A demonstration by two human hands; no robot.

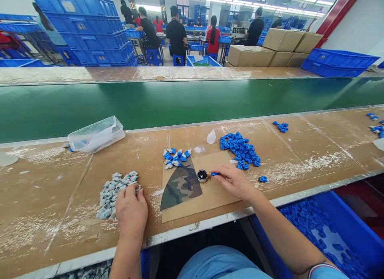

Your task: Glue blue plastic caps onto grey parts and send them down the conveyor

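My left hand (131,207) is at the right edge of a pile of grey-white pieces (109,195), its fingers bent down onto them; what its fingertips hold, if anything, is hidden. My right hand (235,182) pinches a small blue piece (215,174) just right of a small round black-centred container (202,175). That container stands on a cardboard sheet (216,197), beside a camouflage-patterned piece (181,187). Blue-and-white pieces (177,157) lie at the top of the camouflage piece. A larger heap of blue pieces (240,149) sits beyond my right hand.
A clear plastic tray (97,135) and a small white bottle (211,137) stand toward the green belt (168,101). One blue piece (263,179) lies near my right forearm. Below the table edge at right is a blue bin (354,235). People sit across the room.
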